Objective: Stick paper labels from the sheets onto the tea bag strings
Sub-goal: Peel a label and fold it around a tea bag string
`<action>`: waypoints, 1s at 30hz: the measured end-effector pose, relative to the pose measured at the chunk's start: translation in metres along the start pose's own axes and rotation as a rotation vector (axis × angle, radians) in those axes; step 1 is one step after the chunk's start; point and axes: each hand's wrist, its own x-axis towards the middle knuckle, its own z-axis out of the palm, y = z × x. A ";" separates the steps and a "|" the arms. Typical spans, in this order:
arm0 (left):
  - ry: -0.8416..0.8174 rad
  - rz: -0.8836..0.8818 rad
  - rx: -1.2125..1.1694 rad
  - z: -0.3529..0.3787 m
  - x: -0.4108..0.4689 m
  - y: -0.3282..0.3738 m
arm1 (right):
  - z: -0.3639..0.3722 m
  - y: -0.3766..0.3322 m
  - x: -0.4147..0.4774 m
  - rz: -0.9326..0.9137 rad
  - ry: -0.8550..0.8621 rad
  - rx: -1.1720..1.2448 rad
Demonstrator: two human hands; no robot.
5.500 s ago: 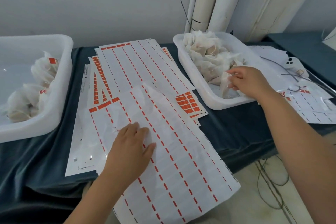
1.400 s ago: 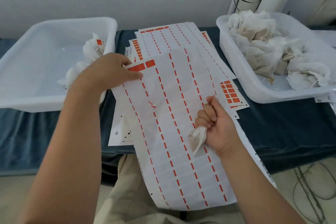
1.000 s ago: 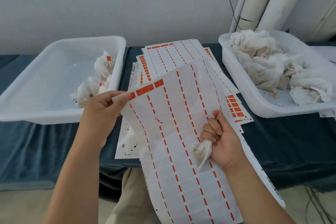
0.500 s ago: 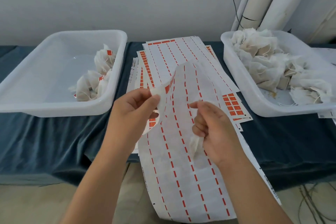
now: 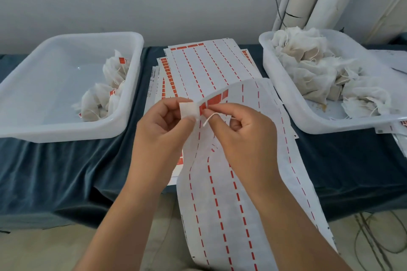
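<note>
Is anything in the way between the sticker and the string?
Nothing visible is. The left hand pinches the label close beside the string, which the right hand pinches.

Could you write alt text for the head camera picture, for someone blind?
The left hand pinches a small white paper label at the curled corner of a white sheet with red dashes, while the right hand pinches a thin white string. White plastic tubs of tea bags stand either side on dark blue cloth.
</note>
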 end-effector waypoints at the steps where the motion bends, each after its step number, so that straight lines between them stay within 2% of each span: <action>1: -0.017 -0.007 -0.021 0.000 0.000 0.000 | -0.001 0.001 0.000 0.009 -0.002 0.016; 5: -0.036 -0.006 -0.004 -0.001 0.001 -0.002 | -0.004 0.001 0.001 0.054 -0.059 0.107; 12: -0.038 0.053 0.106 -0.001 -0.001 0.002 | -0.007 0.001 0.006 -0.083 -0.113 -0.091; 17: 0.000 0.086 0.218 0.001 -0.004 0.005 | -0.010 0.000 0.013 -0.185 -0.136 -0.146; 21: 0.000 0.084 0.224 0.001 -0.005 0.007 | -0.011 0.003 0.016 -0.177 -0.141 -0.171; 25: 0.045 0.063 0.157 -0.004 -0.002 0.006 | -0.015 0.012 0.019 -0.011 -0.097 0.027; 30: 0.316 0.069 0.209 -0.019 0.024 -0.014 | -0.025 0.031 0.022 0.309 -0.013 0.305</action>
